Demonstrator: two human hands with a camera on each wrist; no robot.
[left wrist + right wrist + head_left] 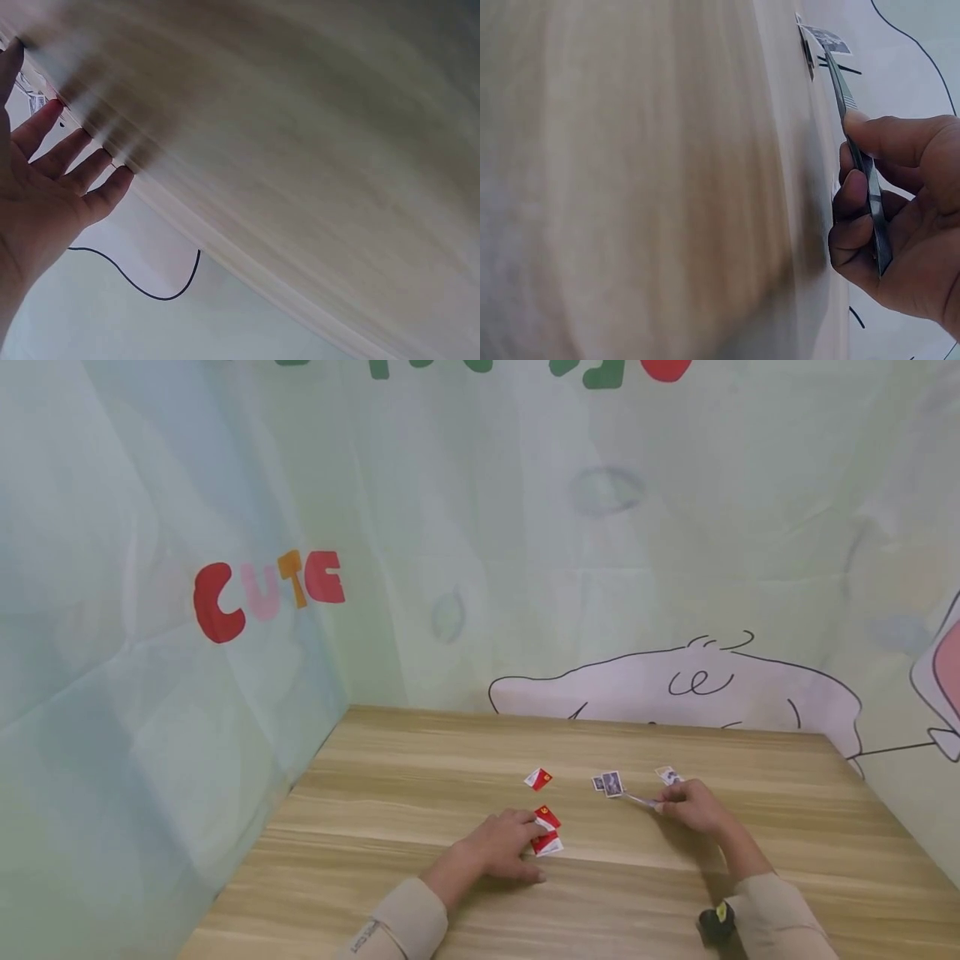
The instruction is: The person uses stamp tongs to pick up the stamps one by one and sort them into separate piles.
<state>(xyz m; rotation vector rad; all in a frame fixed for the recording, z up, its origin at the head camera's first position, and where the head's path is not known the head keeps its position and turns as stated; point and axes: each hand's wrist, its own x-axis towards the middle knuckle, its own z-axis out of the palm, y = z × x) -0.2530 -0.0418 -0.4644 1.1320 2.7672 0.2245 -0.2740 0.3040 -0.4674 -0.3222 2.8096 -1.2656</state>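
Observation:
My right hand (696,810) holds metal tweezers (871,191) between thumb and fingers. At the tweezers' tip is a small dark-printed picture card (612,784) with a white border, like a stamp; it looks raised off the table in the right wrist view. A smaller similar card (597,783) lies just left of it. Another pale printed card (665,773) lies beyond the right hand, partly hidden. My left hand (504,847) rests palm down with fingers extended, its fingertips touching or over two red-and-white cards (548,816). A third red-and-white card (537,779) lies farther back.
The wood-grain table (375,793) meets printed cloth walls at its back and left edges. A small dark object with a yellow patch (717,923) sits beside the right cuff.

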